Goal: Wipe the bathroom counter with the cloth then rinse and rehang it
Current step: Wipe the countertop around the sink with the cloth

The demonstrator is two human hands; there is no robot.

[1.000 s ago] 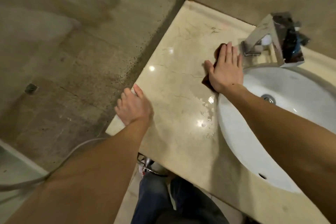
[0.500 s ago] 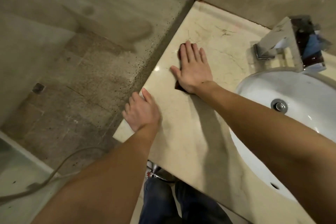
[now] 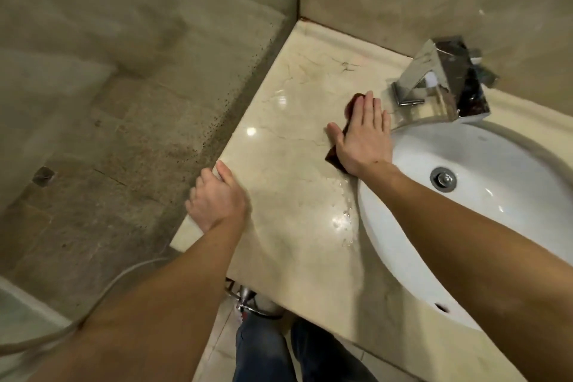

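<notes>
Two hands: your left hand (image 3: 217,201) is gripping the counter (image 3: 294,257) edge; your flat right hand (image 3: 362,139) is pressing the cloth (image 3: 353,104), moved beside the faucet (image 3: 440,84).

Counter (image 3: 288,139) looks like polished beige marble, super glossy with veins and wet beads near the basin. Sink (image 3: 496,164) is smooth white ceramic, faucet (image 3: 440,80) mirror chrome. Dark brown cloth (image 3: 352,102) looks matt. Floor tiles (image 3: 102,149), left of frame, look dull and speckled.

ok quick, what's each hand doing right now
Left hand: fingers curled over the counter edge, gripping it.
Right hand: open, flat, pressing the cloth down.
</notes>
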